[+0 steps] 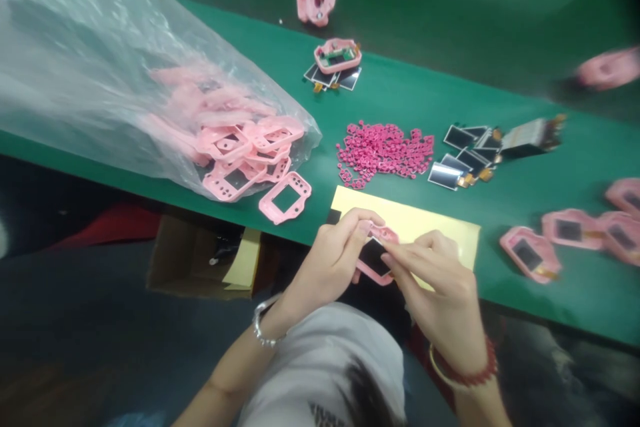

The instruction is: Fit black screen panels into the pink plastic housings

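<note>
My left hand (336, 248) is closed around one side of a pink plastic casing (373, 275), held over the table's near edge. Within the casing's opening lies a small dark display screen (374, 255). My right hand (440, 270) pinches at the screen's right edge, thumb and fingertips together; whether the screen is fully seated cannot be told. Beneath the hands is a yellow sheet (453, 233). Just beyond it spreads a heap of small magenta button pieces (383, 150). Loose screens with orange ribbon tails (445, 175) lie to the right of that heap.
A clear plastic bag (125, 60) spills pink frames (285, 199) on the left. Pink casings with screens (530, 253) sit at the right. Farther back, a casing with a green circuit board (337, 57) rests on screens. Below the table stands a cardboard box (183, 257).
</note>
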`<state>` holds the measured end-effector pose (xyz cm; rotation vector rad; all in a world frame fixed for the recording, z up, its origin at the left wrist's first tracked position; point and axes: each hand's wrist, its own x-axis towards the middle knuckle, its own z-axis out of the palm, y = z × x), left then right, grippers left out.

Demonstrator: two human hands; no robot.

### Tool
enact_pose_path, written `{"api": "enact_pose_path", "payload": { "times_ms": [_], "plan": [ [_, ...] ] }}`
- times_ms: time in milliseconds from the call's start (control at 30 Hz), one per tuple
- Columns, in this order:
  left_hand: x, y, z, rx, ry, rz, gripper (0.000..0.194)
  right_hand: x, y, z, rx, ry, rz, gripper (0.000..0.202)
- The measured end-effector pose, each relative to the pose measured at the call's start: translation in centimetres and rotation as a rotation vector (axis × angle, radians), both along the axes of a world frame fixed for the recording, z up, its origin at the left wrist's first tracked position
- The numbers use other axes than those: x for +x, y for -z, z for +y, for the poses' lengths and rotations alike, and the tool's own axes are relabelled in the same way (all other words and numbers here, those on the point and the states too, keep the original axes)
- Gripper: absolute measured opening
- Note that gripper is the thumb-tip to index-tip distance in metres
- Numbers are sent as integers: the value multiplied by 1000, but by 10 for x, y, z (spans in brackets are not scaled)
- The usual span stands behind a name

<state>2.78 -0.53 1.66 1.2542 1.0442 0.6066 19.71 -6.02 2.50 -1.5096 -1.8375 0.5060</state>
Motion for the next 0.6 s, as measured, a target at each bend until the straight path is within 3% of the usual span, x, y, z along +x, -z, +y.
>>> {"api": "enact_pose_path", "payload": {
  "times_ms": [267,433,600],
  "plan": [
    [1,-7,-2,-50,-41,-43,31,-10,6,0,71,83,71,30],
    [5,-3,-8,-64,-179,-78,33,-16,-1,-2,49,98,53,31],
    [9,-1,-11,-56,-236,-65,35,-22,-1,-3,79,181,33,29]
  ]
}}
